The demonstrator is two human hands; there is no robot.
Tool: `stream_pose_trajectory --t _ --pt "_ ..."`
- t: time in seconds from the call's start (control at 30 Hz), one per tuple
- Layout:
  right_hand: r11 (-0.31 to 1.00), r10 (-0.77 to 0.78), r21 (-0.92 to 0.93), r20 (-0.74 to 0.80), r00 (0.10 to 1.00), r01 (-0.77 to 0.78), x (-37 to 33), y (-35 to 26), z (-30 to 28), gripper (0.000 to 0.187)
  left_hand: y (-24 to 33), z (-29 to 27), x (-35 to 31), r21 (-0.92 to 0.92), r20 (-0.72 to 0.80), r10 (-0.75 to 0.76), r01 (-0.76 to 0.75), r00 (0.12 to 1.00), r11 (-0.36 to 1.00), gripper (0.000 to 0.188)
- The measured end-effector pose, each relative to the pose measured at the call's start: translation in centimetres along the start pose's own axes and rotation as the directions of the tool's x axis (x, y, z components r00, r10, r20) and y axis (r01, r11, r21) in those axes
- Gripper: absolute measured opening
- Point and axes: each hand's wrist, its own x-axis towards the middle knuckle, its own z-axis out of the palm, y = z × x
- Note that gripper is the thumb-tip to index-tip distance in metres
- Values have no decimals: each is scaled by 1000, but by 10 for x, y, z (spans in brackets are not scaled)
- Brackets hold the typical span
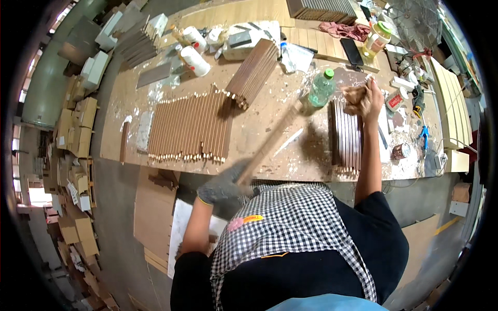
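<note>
My left hand (220, 187), in a dark grey glove, is closed round the lower end of a brown wooden strip (272, 137) at the table's front edge. The strip slants up and right, blurred by motion. My bare right hand (369, 101) is raised over the right side, fingers closed on a crumpled brown rag (353, 98); a bit of white shows at the fingertips. Under the right forearm lies a stack of brown strips (345, 137). A green-capped bottle (322, 89) of pale green liquid stands between the strip's far end and that hand.
Rows of brown strips (189, 127) cover the left of the worktable (290, 160), with a stacked bundle (253, 72) behind. White bottles (195, 61), a phone (352, 52), a green-lidded jar (377, 39), a can (400, 151) and a fan (415, 26) stand about. Cardboard (78, 129) piles line the left.
</note>
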Motion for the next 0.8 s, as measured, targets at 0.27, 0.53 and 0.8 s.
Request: stream_pose_trajectory --t 0.27,0.53,0.8 --pt "850 407 410 -113 906 -331 -119 33 30 41 87 -95 119 695 -590 402 187 700 694 83" --pt "578 761 588 -138 634 -566 -144 -9 70 36 88 -125 207 710 -594 270 335 758 620 95" --pt "601 730 539 -70 680 -590 -156 16 66 41 68 -131 195 677 -602 348 229 719 699 90"
